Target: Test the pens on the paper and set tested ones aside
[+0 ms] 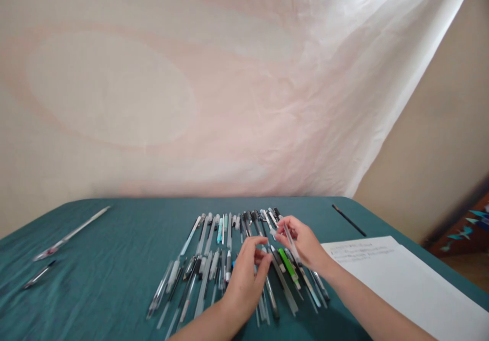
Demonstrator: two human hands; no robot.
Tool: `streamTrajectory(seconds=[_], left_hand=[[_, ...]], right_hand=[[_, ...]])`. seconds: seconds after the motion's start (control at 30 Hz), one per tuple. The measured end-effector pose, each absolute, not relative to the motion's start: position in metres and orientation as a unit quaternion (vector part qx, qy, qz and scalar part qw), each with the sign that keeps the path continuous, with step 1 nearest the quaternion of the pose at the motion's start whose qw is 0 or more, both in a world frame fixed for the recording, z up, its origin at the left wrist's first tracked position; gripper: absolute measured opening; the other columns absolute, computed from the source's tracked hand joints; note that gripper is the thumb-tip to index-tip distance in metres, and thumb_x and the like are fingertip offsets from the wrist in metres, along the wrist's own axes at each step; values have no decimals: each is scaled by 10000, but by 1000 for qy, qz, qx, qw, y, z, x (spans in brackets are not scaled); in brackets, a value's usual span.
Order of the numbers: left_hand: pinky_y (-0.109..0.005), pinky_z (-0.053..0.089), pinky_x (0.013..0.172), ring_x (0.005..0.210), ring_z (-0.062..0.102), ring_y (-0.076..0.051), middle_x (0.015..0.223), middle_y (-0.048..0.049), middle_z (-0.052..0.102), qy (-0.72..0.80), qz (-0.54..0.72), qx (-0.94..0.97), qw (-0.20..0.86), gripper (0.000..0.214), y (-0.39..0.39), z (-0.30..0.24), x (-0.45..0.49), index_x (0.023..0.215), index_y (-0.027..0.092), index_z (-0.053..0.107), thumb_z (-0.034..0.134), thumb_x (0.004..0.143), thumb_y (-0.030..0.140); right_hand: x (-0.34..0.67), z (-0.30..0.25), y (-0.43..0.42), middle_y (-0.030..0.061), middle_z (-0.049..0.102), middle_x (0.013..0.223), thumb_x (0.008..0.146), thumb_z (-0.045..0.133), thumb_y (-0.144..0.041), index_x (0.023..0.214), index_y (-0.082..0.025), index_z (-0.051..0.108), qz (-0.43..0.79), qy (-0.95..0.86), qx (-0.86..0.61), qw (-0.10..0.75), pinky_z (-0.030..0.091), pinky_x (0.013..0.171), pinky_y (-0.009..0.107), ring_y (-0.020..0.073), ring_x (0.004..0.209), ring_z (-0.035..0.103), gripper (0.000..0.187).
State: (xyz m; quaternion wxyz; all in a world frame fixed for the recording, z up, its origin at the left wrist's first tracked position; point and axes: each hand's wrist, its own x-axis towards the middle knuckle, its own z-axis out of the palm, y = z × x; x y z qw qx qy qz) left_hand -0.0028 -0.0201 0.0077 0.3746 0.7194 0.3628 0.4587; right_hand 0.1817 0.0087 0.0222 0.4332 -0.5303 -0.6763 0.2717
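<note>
Two rows: pens and similar slim items lie on the green tablecloth (126, 274) in a back row (229, 230) and a longer front row (228, 267), most pointing away from the wearer.
Back row: close-set and fairly even along its far ends; this portion appears largely laid out.
Front row: less regular, with several items slanted or overlapping; judged the less finished portion. A bright green pen (289, 265) stands out towards its right end.
Right hand (301, 239): fingers closed around a pale, slender pen (290, 239), raised over the right part of the rows; this piece is not yet laid down.
Left hand (244, 274): apart from the right, above the middle of the front row, thumb and fingers curled towards each other; whether anything is gripped or touched cannot be told.
Outlying items: a long white stick-like item (72, 233) and a short dark pen (38, 274) lie well apart at left; a thin dark stick (349, 220) lies beyond the paper (401, 274) at right. All three are outside the rows; whether they belong there is not shown.
Remaining: as judged here, the held piece and some straightening in front.
</note>
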Motion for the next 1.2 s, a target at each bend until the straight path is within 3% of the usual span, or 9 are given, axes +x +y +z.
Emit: streamTrajectory(seconds=[0.1,0.3,0.47,0.6,0.73,1.2], left_hand=[[-286,481,695,760,590,-166,870,-48,597,374,467,673,435,229,-21,7,-1,1071,179,483,481,866,281],[-241,462,611,635,572,-140,720,-10,611,341,509,578,539,172,-17,13,2,817,160,604,565,806,326],[-244,489,571,560,558,-120,635,14,582,362,546,471,591,243,-1,9,0,830,143,586,649,725,353],[-227,492,553,534,555,-101,606,23,567,367,562,419,612,289,5,5,-2,802,144,545,678,694,376],[-203,479,516,487,538,-81,586,24,575,360,559,389,637,299,4,4,0,771,137,549,713,663,362],[-213,509,583,563,571,-89,614,5,602,319,532,364,695,268,-11,11,4,798,126,558,707,702,327]], right_hand=[[158,27,-24,-4,614,798,744,598,-253,926,-224,529,295,-677,-511,441,464,625,250,149,678,585,197],[145,21,-39,15,623,831,752,615,-306,957,-239,557,296,-662,-501,473,478,666,275,176,726,593,223],[148,13,-43,74,606,987,884,393,-419,1149,-241,537,321,-638,-478,511,483,679,309,197,797,581,350],[149,10,-48,32,539,796,901,328,-447,1033,-256,616,310,-634,-469,531,461,598,290,158,643,527,370],[148,9,-48,-4,506,681,886,361,-477,934,-238,582,351,-596,-481,538,434,518,248,130,561,492,328],[145,8,-51,-5,547,670,868,448,-426,880,-212,516,354,-605,-474,533,413,495,232,117,528,487,225]])
